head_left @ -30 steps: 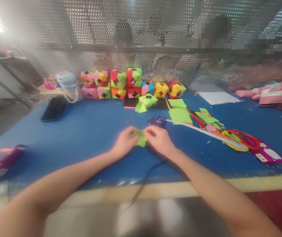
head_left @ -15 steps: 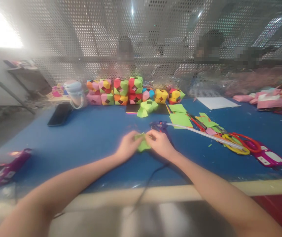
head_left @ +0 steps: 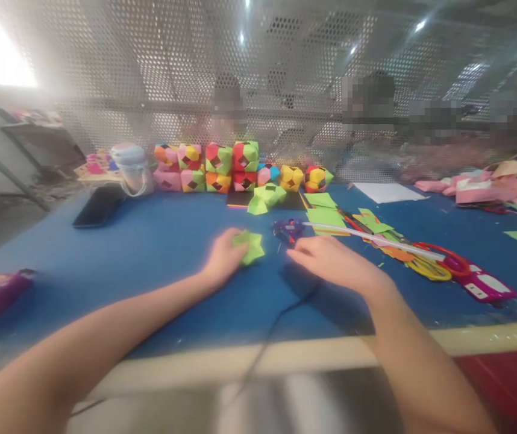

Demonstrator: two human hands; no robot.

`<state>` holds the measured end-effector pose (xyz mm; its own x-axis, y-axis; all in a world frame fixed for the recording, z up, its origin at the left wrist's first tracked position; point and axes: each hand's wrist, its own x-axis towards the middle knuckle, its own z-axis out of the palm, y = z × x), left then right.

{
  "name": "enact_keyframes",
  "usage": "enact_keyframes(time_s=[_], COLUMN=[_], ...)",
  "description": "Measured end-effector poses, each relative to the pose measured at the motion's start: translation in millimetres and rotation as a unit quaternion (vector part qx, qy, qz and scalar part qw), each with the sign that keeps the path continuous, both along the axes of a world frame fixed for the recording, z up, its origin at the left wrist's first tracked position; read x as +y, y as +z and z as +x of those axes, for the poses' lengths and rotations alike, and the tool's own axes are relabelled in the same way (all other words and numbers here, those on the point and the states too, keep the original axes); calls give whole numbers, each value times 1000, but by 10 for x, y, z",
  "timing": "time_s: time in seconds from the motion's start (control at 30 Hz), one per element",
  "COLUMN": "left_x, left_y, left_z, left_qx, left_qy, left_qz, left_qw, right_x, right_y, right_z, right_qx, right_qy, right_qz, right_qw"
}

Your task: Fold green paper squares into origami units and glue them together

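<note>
My left hand (head_left: 226,259) pinches a light green folded paper piece (head_left: 253,248) with pointed corners, holding it just above the blue table. At the handle of a dark blue glue gun (head_left: 287,228), my right hand (head_left: 331,259) has its fingers curled in; the hand hides most of the handle. A long whitish glue stick (head_left: 367,236) reaches out of the gun's back to the right. Behind my hands lies another green folded paper piece (head_left: 265,198), partly over a dark sheet (head_left: 235,201).
Folded paper balls (head_left: 219,158) are stacked along the back by a perforated screen. Green paper squares (head_left: 324,216), yellow-handled scissors (head_left: 428,268) and a magenta power strip (head_left: 487,286) lie right. A phone (head_left: 98,206) and a lidded cup (head_left: 129,166) stand left. People are beyond the screen.
My right hand has let go of the green paper piece and moved right to the glue gun's handle. My left hand keeps the paper and has shifted slightly left.
</note>
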<state>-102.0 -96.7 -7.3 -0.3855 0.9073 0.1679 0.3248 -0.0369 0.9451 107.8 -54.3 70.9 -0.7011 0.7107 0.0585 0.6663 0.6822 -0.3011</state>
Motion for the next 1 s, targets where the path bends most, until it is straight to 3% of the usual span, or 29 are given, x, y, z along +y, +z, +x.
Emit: enact_keyframes(time_s=[0.1, 0.2, 0.4, 0.53, 0.63, 0.8, 1.0], left_x=[25, 23, 29, 46, 50, 82, 96], left_y=[-13, 2, -2, -21, -20, -60, -69], left_z=[-28, -29, -33, -34, -21, -41, -76], left_qx=[-12, -2, -9, -52, -75, -66, -38], left_qy=[-3, -5, -9, -14, 0, -9, -38], left_qz=[-2, 0, -2, -8, -8, -10, -23], left_qw=[1000, 1000, 1000, 999, 997, 998, 998], right_x=[72, 241, 546, 629, 609, 366, 143], right_y=[85, -24, -392, -543, -561, -429, -445], right_z=[139, 97, -148, -251, -303, -310, -285], right_qx=[-123, -135, 98, 160, 204, 278, 204], right_qy=[-86, -122, -120, -134, -146, -87, -1], right_qz=[37, 38, -87, -89, -101, -119, -26], right_qw=[988, 983, 984, 974, 963, 949, 979])
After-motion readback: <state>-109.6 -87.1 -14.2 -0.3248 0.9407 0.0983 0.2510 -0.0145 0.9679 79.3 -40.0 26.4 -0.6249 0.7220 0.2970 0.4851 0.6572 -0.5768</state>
